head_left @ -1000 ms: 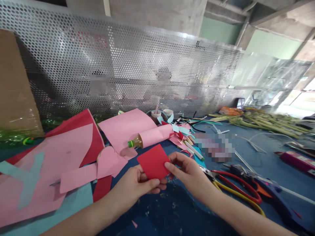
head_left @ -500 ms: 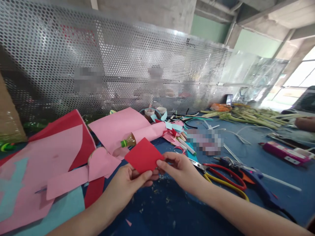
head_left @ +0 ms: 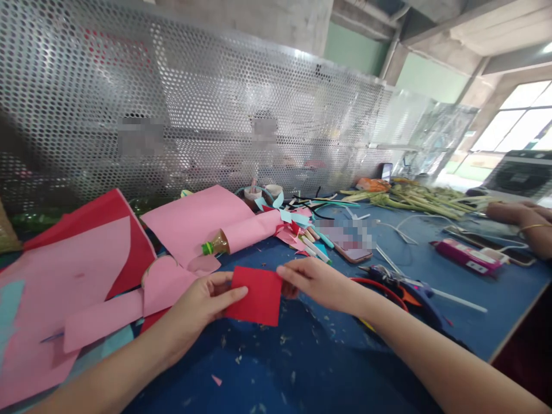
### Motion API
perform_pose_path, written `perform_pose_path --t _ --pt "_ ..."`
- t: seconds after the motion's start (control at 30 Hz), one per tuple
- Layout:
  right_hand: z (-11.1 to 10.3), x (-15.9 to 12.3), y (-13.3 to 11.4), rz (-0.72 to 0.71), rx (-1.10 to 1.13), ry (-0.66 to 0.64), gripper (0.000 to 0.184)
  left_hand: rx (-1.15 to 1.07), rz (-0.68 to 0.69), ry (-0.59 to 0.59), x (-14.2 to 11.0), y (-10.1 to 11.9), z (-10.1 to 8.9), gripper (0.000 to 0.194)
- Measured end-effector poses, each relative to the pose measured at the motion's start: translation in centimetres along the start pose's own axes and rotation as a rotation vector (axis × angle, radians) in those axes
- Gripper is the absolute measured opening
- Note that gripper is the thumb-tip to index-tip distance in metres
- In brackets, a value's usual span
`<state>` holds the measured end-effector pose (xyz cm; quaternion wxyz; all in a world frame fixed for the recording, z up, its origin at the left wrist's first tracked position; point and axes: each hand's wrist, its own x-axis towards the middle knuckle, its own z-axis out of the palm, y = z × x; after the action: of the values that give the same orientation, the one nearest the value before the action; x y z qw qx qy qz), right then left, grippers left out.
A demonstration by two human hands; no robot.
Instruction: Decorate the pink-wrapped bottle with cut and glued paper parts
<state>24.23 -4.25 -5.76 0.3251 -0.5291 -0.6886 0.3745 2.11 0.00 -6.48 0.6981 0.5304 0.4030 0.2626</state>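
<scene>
A small red paper square (head_left: 256,296) is held up over the blue tabletop between both hands. My left hand (head_left: 215,296) pinches its left edge, thumb flat on the front and fingers behind. At the upper right corner, my right hand (head_left: 308,279) grips the paper between thumb and fingers. Behind it lies a sheet of pink paper (head_left: 194,213), with a cut bottle neck with a green cap (head_left: 215,244) on it. Several markers (head_left: 314,246) lie among paper scraps. Under my right forearm, red-handled scissors (head_left: 388,291) are partly hidden beside a blue glue gun (head_left: 425,299).
Large red and pink sheets (head_left: 99,241) cover the table's left side. A phone (head_left: 353,251) lies past my right hand, and a magenta box (head_left: 468,257) stands further right. Green stems (head_left: 409,198) are heaped at the back, near another person's hand (head_left: 511,213). A perforated metal screen (head_left: 224,115) runs behind.
The red square has turned from a diamond to nearly level and come slightly lower. My left hand now holds its left edge. The view has shifted right, and more of the other person's arm shows.
</scene>
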Motion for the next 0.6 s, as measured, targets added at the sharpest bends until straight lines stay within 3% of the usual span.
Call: perform_pose_path --t 0.1,0.2,0.3,0.47,0.6 --pt "-2.2 -1.9 -0.1 0.045 -0.204 0.091 0.039 -0.050 0.003 -0.048 0.1 -0.4 0.0 0.032" --pt "-4.0 -5.3 1.2 0.158 -0.764 0.236 0.024 -0.170 0.026 -0.081 0.2 -0.4 0.2 0.027" --pt "-4.3 -8.7 3.4 0.192 -1.079 0.279 0.022 -0.264 0.035 -0.040 0.3 -0.3 0.4 0.021" --pt "-3.2 -11.2 6.0 0.140 -1.152 0.376 0.024 -0.383 0.018 0.072 0.4 -0.4 0.4 0.017" --pt "-3.6 -10.5 6.6 0.237 -1.035 0.324 0.021 -0.374 0.024 0.076 0.4 -0.5 0.3 0.022"
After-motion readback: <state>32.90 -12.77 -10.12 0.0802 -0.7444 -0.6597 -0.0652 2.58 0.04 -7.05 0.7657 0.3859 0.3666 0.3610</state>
